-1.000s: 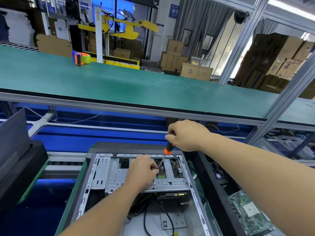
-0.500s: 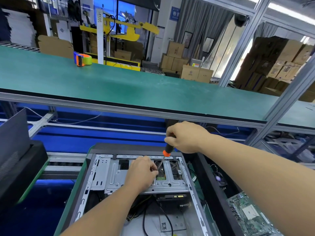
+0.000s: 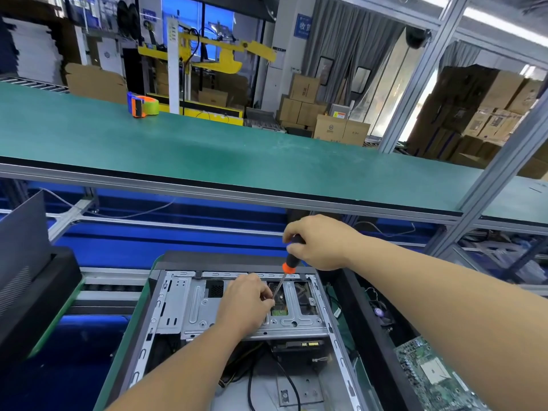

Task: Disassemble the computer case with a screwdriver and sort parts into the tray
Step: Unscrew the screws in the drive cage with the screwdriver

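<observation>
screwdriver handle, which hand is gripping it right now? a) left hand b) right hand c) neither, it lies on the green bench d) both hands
b: the right hand is closed around the black and orange handle of the screwdriver, while the left hand rests lower on the metal drive bracket, its fingers at the shaft near the tip.

Over the open computer case (image 3: 237, 321) both hands crowd the drive bracket (image 3: 195, 304), and the green shelf (image 3: 207, 149) overhangs its far end. Black panels (image 3: 29, 292) block the left; a circuit board (image 3: 430, 375) lies near right.
</observation>
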